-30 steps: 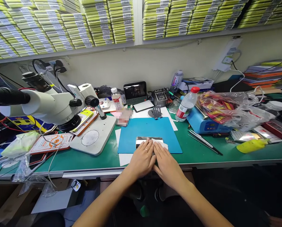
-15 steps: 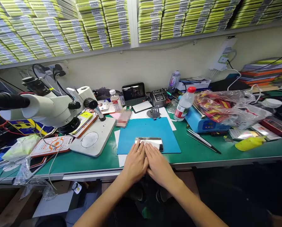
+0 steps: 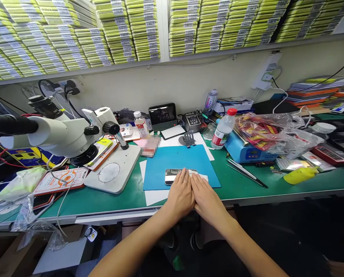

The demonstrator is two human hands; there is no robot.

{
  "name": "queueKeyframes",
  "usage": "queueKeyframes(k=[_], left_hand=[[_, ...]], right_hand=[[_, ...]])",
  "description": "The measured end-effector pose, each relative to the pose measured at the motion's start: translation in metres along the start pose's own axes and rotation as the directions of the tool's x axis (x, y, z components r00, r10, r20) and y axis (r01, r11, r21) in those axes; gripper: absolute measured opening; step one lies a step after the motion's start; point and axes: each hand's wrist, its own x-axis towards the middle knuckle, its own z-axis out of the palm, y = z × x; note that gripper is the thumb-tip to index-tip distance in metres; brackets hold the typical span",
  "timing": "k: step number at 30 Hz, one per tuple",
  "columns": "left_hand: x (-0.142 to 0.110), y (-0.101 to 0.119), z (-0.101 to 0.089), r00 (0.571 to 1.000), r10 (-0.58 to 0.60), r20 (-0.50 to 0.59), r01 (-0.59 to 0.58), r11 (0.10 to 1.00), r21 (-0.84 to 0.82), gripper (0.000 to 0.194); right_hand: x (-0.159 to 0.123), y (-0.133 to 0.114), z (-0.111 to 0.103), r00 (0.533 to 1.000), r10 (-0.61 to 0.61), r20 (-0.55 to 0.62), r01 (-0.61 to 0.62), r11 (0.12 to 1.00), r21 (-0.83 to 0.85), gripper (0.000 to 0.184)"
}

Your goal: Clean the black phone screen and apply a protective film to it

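A phone (image 3: 172,176) with a shiny glass face lies on a blue mat (image 3: 180,161) near the front edge of the green bench. My left hand (image 3: 181,194) and my right hand (image 3: 206,198) lie side by side, fingers stretched flat and pressed on the phone's right part. A white cloth or film (image 3: 203,177) shows under my right fingertips. The right end of the phone is hidden by my fingers.
A white microscope (image 3: 62,132) on its base (image 3: 114,173) stands at the left. Behind the mat are a small screen (image 3: 164,114), bottles (image 3: 222,129), a blue heating unit (image 3: 244,150), a plastic bag (image 3: 278,132), tweezers (image 3: 245,173). Shelves of yellow-green boxes (image 3: 137,27) run above.
Both hands slid left over the phone, then back to the right; they stay flat and together on it. The white piece shows again under my right fingers.
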Motion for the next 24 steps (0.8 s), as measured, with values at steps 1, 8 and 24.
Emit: queueKeyframes(k=[1,8,24], left_hand=[[0.003,0.0,0.0,1.0,0.004,0.011,-0.004,1.0,0.01,0.058],[0.015,0.001,-0.007,0.996,-0.041,0.076,0.04,0.999,0.016,0.057],[-0.009,-0.007,-0.006,0.998,-0.05,0.036,0.052,0.998,-0.032,0.057]], right_hand=[[0.002,0.001,-0.001,1.0,0.002,0.006,-0.002,1.0,-0.003,0.068],[0.012,0.013,-0.014,0.997,-0.027,0.077,0.026,0.999,0.026,0.064],[0.007,-0.012,0.001,1.0,-0.027,0.001,0.027,1.0,-0.015,0.069]])
